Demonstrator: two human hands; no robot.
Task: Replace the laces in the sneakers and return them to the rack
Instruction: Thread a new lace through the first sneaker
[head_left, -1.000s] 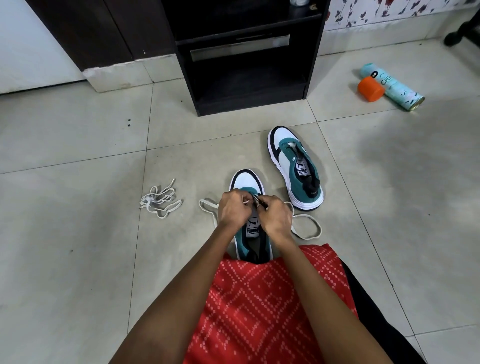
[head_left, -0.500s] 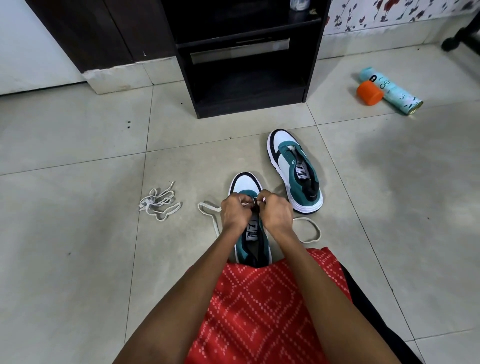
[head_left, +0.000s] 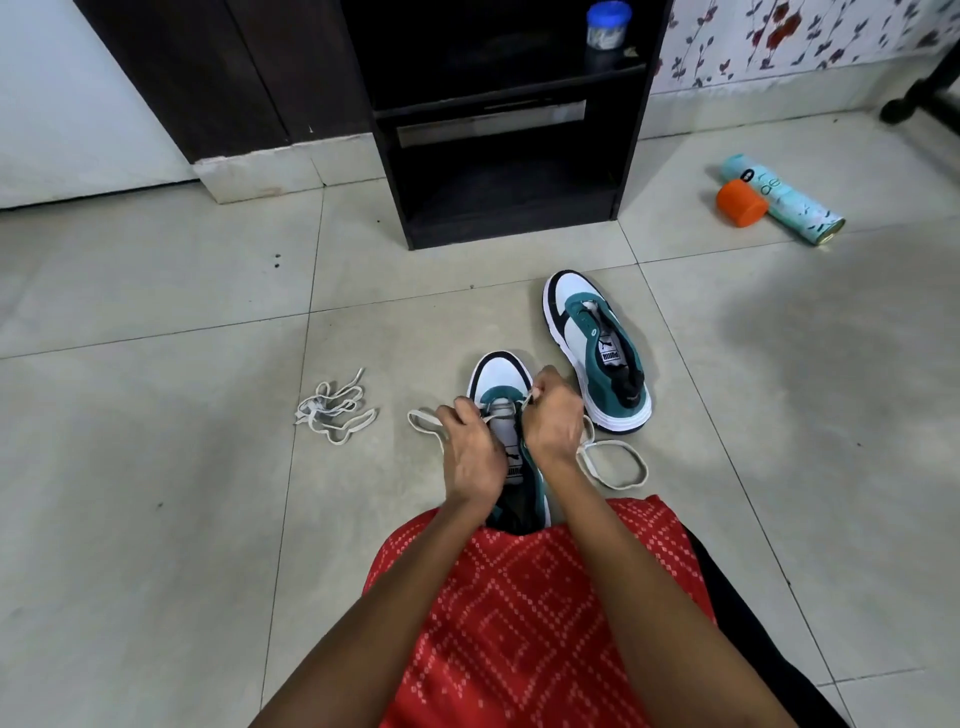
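PUMA tongue label showing, the near sneaker (head_left: 497, 375) is lying on the tiles (head_left: 156, 467) before the rack (head_left: 498, 156); left hand (head_left: 475, 457) and right hand (head_left: 553, 422), fingers curled, are pinching its lace (head_left: 618, 486) above the eyelets.

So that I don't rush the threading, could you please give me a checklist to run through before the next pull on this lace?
1. Right hand pinches the lace at the front eyelets: ok.
2. Left hand steadies the near sneaker: cannot tell; its curled fingers hide what they grip.
3. Lace slack lies loose on the floor on both sides: ok.
4. Far sneaker laced: not ok, no lace shows in it.
5. Spare lace lying in sight for it: ok.
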